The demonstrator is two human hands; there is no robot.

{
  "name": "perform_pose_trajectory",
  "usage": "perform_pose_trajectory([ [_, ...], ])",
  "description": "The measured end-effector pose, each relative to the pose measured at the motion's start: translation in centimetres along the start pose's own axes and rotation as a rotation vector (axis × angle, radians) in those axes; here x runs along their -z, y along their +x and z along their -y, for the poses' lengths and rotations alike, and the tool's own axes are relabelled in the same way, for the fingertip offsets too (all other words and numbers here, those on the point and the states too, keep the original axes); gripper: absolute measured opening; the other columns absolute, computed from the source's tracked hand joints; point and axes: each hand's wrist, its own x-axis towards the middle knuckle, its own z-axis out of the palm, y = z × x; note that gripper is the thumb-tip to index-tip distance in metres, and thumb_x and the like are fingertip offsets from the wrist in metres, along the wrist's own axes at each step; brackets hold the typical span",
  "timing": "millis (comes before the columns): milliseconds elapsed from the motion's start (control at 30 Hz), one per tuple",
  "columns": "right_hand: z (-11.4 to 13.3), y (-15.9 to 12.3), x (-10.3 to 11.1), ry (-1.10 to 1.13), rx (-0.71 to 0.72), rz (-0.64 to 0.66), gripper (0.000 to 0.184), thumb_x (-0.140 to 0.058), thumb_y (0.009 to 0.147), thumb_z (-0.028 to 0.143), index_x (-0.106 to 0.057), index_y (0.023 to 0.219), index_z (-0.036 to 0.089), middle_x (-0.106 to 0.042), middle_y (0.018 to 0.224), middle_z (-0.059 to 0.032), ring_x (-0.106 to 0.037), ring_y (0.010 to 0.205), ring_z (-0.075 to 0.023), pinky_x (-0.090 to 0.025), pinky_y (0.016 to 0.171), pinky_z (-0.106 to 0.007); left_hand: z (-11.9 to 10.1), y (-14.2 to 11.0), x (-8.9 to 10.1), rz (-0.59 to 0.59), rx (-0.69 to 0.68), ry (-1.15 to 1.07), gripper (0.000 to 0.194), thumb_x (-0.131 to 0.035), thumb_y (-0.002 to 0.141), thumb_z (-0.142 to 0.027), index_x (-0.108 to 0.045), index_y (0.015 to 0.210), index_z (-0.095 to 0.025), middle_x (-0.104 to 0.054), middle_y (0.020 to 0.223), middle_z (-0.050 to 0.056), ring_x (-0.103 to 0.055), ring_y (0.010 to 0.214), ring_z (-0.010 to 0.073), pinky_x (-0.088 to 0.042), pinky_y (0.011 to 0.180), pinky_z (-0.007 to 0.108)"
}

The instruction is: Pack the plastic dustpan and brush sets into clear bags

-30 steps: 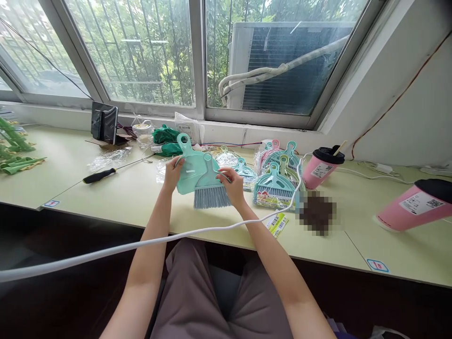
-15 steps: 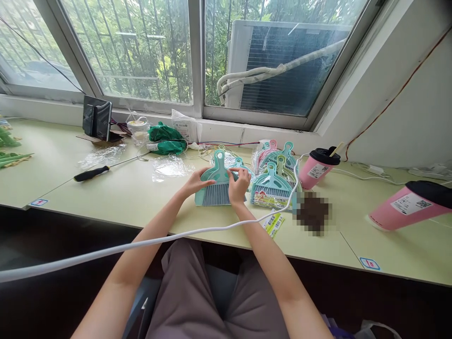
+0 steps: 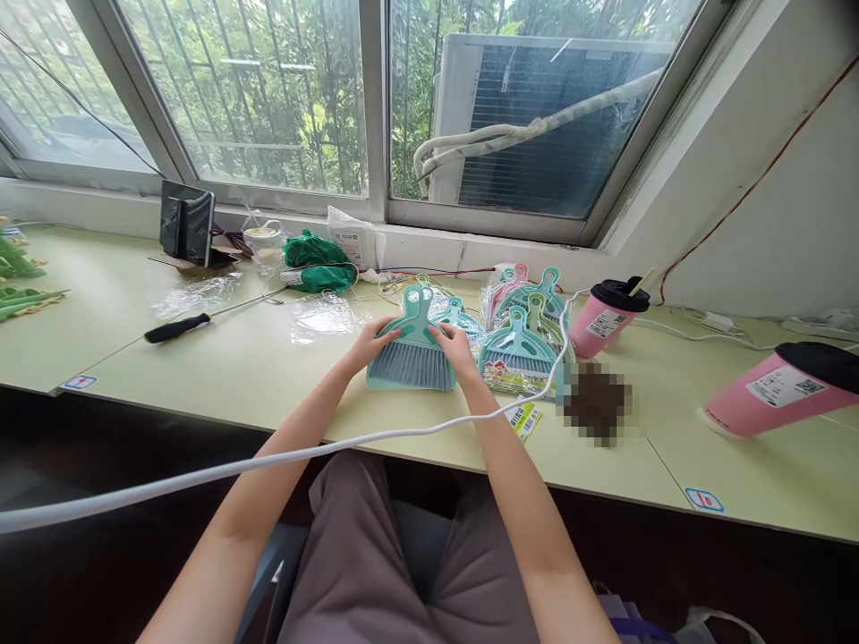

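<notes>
A small teal dustpan with its grey-bristled brush nested inside (image 3: 411, 358) lies flat on the pale green table (image 3: 201, 358), straight ahead of me. My left hand (image 3: 370, 338) grips its left edge, fingers curled round the rim. My right hand (image 3: 454, 343) holds the right side, fingers pressed on the brush near the handle. Just to the right lies a pile of several packaged brush-and-dustpan sets (image 3: 523, 340) in teal, pink and yellow. A crumpled clear plastic bag (image 3: 322, 317) rests to the left of my hands.
A white cable (image 3: 268, 461) crosses in front of my arms. A black-handled screwdriver (image 3: 175, 328) lies at left. Two pink cups stand at right, one upright (image 3: 608, 317), one tilted (image 3: 782, 389). A label (image 3: 524, 420) and a blurred dark patch (image 3: 594, 402) are near the edge.
The dustpan and brush were held apart and raised; now the brush sits inside the dustpan and the set lies on the table, with both hands on its sides.
</notes>
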Motion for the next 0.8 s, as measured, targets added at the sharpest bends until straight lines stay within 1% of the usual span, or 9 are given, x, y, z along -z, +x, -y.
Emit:
perform_pose_trajectory([
  [67,-0.21,0.09,0.11,0.049,-0.025,0.014,0.042,-0.068,0.073,0.058,-0.072,0.090,0.020,-0.072,0.091,-0.0037,-0.063,0.087,-0.0204,-0.046,0.075,-0.029,-0.05,-0.04,-0.03,0.039,-0.009,-0.025,0.057,-0.062,0.080,-0.056,-0.066,0.121,-0.017,-0.069,0.121,0.008,-0.061,0.113,0.0297,-0.048,0.094,0.038],
  [167,-0.32,0.10,0.30,0.031,-0.056,0.035,0.042,-0.071,0.068,0.060,-0.072,0.078,0.019,-0.069,0.075,-0.0012,-0.060,0.075,-0.0186,-0.045,0.068,-0.029,-0.28,-0.16,-0.22,0.088,0.012,-0.064,0.059,-0.064,0.078,-0.055,-0.065,0.123,-0.018,-0.068,0.123,0.009,-0.062,0.112,0.0300,-0.049,0.091,0.036],
  [267,-0.31,0.04,0.28,0.004,-0.094,0.023,0.042,-0.075,0.064,0.061,-0.071,0.070,0.019,-0.065,0.067,0.0000,-0.058,0.070,-0.0183,-0.045,0.065,-0.029,-0.37,-0.20,-0.48,0.073,0.013,-0.041,0.058,-0.061,0.080,-0.057,-0.066,0.121,-0.017,-0.069,0.121,0.009,-0.062,0.111,0.0299,-0.049,0.090,0.035],
  [433,-0.02,-0.14,0.02,0.018,-0.150,0.002,0.042,-0.079,0.062,0.059,-0.073,0.071,0.019,-0.067,0.071,-0.0020,-0.060,0.079,-0.0209,-0.047,0.073,-0.031,-0.21,-0.10,-0.77,0.029,-0.006,0.039,0.057,-0.057,0.082,-0.062,-0.068,0.114,-0.016,-0.071,0.113,0.009,-0.063,0.104,0.0282,-0.048,0.088,0.035],
  [600,0.19,-0.39,-0.06,0.078,-0.216,0.004,0.039,-0.080,0.061,0.055,-0.073,0.073,0.018,-0.069,0.076,-0.0035,-0.061,0.088,-0.0227,-0.045,0.084,-0.034,-0.55,-0.23,-0.87,0.006,0.005,0.060,0.054,-0.059,0.081,-0.061,-0.070,0.107,-0.016,-0.072,0.106,0.008,-0.063,0.097,0.0269,-0.048,0.085,0.034],
  [800,-0.02,-0.45,-0.43,0.051,-0.216,-0.038,0.036,-0.080,0.062,0.051,-0.073,0.072,0.018,-0.068,0.072,-0.0030,-0.062,0.085,-0.0226,-0.047,0.081,-0.034,-0.91,-0.41,-0.87,-0.023,0.038,0.050,0.048,-0.061,0.078,-0.059,-0.073,0.099,-0.017,-0.072,0.092,0.005,-0.063,0.088,0.0246,-0.048,0.076,0.032],
])
